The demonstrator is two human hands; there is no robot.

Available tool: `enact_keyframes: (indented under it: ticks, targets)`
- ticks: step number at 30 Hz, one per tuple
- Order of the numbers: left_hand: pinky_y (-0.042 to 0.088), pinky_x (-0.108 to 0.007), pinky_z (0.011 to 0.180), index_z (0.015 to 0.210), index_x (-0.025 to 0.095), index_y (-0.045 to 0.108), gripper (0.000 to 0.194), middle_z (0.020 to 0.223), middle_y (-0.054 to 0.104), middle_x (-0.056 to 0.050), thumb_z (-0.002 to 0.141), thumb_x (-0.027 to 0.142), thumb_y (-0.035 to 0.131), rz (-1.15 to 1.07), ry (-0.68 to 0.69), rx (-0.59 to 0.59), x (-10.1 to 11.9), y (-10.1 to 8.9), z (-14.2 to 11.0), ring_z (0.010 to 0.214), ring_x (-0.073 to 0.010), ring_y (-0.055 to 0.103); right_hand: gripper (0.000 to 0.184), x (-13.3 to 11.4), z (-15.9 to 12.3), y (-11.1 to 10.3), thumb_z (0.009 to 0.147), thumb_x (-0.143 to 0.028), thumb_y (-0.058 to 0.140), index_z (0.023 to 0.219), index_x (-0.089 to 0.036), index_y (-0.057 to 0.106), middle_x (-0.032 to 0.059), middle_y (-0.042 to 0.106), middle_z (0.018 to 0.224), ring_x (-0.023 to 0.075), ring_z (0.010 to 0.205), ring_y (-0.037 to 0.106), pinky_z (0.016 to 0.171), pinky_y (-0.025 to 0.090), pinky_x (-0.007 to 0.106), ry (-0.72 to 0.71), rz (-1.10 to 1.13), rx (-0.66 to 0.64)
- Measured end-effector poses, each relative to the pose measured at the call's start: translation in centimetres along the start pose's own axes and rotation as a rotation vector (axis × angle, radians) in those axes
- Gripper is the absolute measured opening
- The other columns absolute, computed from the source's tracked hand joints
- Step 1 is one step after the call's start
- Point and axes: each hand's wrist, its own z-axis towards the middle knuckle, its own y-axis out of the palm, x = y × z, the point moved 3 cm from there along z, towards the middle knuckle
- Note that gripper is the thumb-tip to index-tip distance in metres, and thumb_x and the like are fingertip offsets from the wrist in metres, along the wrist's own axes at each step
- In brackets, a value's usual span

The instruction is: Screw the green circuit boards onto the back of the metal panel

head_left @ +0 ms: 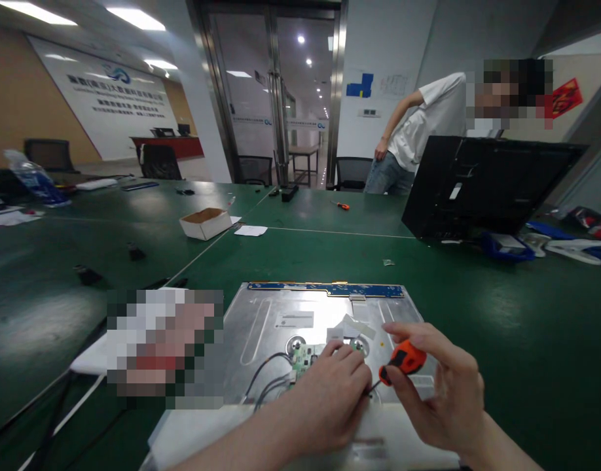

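My right hand (442,386) grips an orange and black screwdriver (412,358) by its handle, between thumb and fingers. Its thin shaft points down and left to the edge of my left hand (337,386), which hides where the tip ends. My left hand is curled over a green circuit board (305,357), with its thumb out of sight beneath. The board sits on a flat silver metal panel (266,327) lying on the table. Dark cables run from the board's left side. A long blue circuit strip (300,288) lines the panel's far edge.
The green table (330,255) carries an open white box (207,224), paper (251,230) and a second orange screwdriver (342,206). Cables lie at left beside a blurred-out item. At right stands a black screen housing (487,186); a person in a white shirt (435,124) leans behind it.
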Motion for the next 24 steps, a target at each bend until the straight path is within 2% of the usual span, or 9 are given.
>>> enact_keyframes:
  ticks: [7, 14, 24]
  targets:
    - [0.037, -0.044, 0.102, 0.113, 0.018, 0.055, 0.02, 0.112, 0.063, -0.009, 0.093, 0.02, 0.052, 0.014, 0.005, 0.007, 0.0, -0.03, -0.07, 0.107, -0.0271, 0.055, 0.053, -0.18, 0.1, -0.16, 0.081, -0.003, 0.054, 0.133, -0.015, 0.05, 0.0149, 0.066, 0.117, 0.0254, 0.106, 0.066, 0.082, 0.059, 0.04, -0.035, -0.097, -0.032]
    - [0.039, -0.044, 0.099, 0.102, 0.018, 0.057, 0.011, 0.105, 0.063, -0.008, 0.092, 0.019, 0.052, 0.011, -0.002, 0.019, 0.08, -0.01, -0.11, 0.101, -0.026, 0.057, 0.057, -0.1, 0.4, 0.08, 0.078, -0.005, 0.065, 0.13, -0.019, 0.046, 0.01, 0.07, 0.106, 0.0217, 0.089, 0.071, 0.073, 0.061, 0.036, 0.019, -0.003, 0.023]
    - [0.039, -0.043, 0.099, 0.108, 0.018, 0.055, 0.017, 0.109, 0.063, -0.008, 0.091, 0.017, 0.054, 0.013, 0.013, 0.017, -0.05, 0.33, -0.06, 0.104, -0.0257, 0.056, 0.055, -0.17, -0.1, -0.16, 0.08, -0.001, 0.056, 0.133, -0.013, 0.049, 0.013, 0.061, 0.122, 0.0219, 0.113, 0.062, 0.091, 0.054, 0.035, -0.054, -0.103, -0.026]
